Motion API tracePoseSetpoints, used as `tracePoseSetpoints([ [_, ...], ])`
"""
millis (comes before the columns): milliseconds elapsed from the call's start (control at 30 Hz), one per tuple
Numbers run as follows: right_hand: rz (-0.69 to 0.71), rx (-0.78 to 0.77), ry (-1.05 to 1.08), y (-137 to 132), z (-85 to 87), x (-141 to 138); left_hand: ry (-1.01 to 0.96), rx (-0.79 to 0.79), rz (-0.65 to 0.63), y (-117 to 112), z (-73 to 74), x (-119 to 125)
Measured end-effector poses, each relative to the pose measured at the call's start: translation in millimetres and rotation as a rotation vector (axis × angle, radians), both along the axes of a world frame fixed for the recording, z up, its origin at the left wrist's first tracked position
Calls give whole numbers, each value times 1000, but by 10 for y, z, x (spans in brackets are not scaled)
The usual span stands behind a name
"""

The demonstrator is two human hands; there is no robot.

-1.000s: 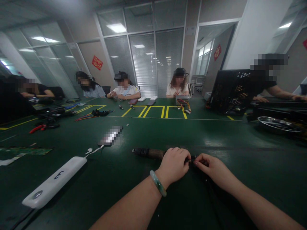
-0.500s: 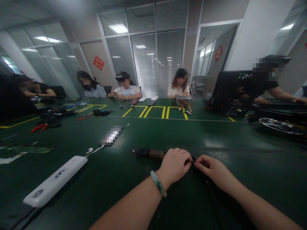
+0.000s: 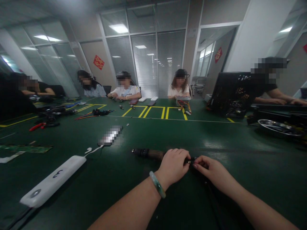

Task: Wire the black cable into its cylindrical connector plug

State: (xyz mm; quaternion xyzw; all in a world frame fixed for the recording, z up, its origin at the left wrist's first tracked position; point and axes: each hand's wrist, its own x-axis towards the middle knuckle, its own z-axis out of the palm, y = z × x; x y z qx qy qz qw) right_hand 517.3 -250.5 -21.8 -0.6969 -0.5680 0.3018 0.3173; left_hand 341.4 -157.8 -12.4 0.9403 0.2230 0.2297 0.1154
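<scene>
Left hand: left hand (image 3: 173, 166) clenched, fingers curled over the near end of a black-and-brown cylindrical tool (image 3: 150, 153); jade-green bangle (image 3: 157, 184) on the wrist.
Right hand: right hand (image 3: 214, 171) just beside the left, right fingertips (image 3: 196, 165) pinched on a small dark metal-tipped fitting (image 3: 191, 161). Grip partly hidden.
Hands: nearly touching, fitting between them.
Tool location: lying roughly level just above the dark green workbench top (image 3: 251, 179), ribbed black end pointing left, near end inside the left hand. Cannot tell if it touches the bench.
Cable: thin black cable (image 3: 212, 195) runs toward the person from under the right hand; its connection is hidden.
Left of hands: white power strip (image 3: 52, 180), blurred flat device (image 3: 110, 135), green circuit board (image 3: 26, 148), red-handled pliers (image 3: 39, 126).
Far bench: bundle of red and black wires (image 3: 94, 113).
Right of hands: round steel tray (image 3: 279, 128), black perforated computer case (image 3: 230, 92).
Others: co-worker in a white T-shirt (image 3: 124, 91) seated across the bench; standing co-worker (image 3: 263, 83) at far right, hands on dark equipment.
</scene>
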Motion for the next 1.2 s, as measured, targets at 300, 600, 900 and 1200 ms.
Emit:
tracePoseSetpoints([
  [300, -32, 21, -31, -6, -1, -5, 9, 33, -52, 17, 26, -20],
  [600, -19, 18, -30, -2, -54, 38, 5, -3, -43, -5, 28, -10],
  [900, -32, 36, -39, -4, -41, 15, -19, -27, -9, -5, 23, -1],
  [1200, -37, 15, -23, -12, -42, 25, -9, -31, -3, -9, 38, -3],
])
